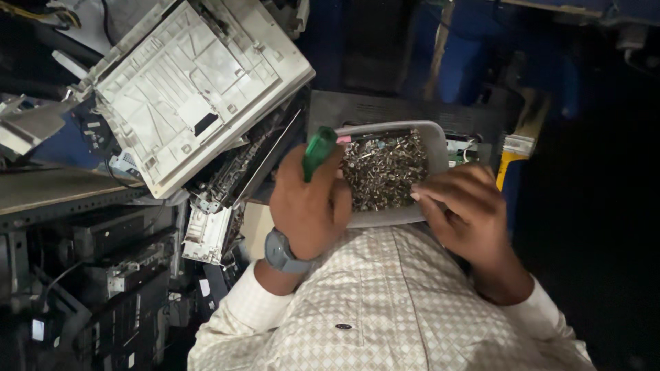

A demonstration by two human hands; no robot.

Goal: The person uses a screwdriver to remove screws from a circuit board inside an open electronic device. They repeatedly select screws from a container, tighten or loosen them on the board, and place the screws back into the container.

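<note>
Centre frame: my left hand (309, 206) is clamped round a green plastic screwdriver handle (318, 152). Only the handle shows; the shaft is hidden behind the fist. Its long axis runs steeply, butt end pointing up and slightly right toward the upper middle of the frame, so I judge the tip points down toward my chest.

My right hand (467, 206) sits at the right edge of a grey rectangular plastic tub (434, 141), fingers (440, 192) drawn together at its lower right rim. Whether they pinch a screw I cannot tell. The tub holds a heap of small silver metal screws (385, 168) and sits just above my checked cream shirt (405, 302).

To do this well, I'd pick singly from the heap's edge with the fingertips and keep the tub level and the driver parked clear.

Upper left: an off-white plastic printer shell (192, 89), tilted, over dark stripped machine parts (240, 172). A grey wristwatch (280, 253) is on the left wrist.
</note>
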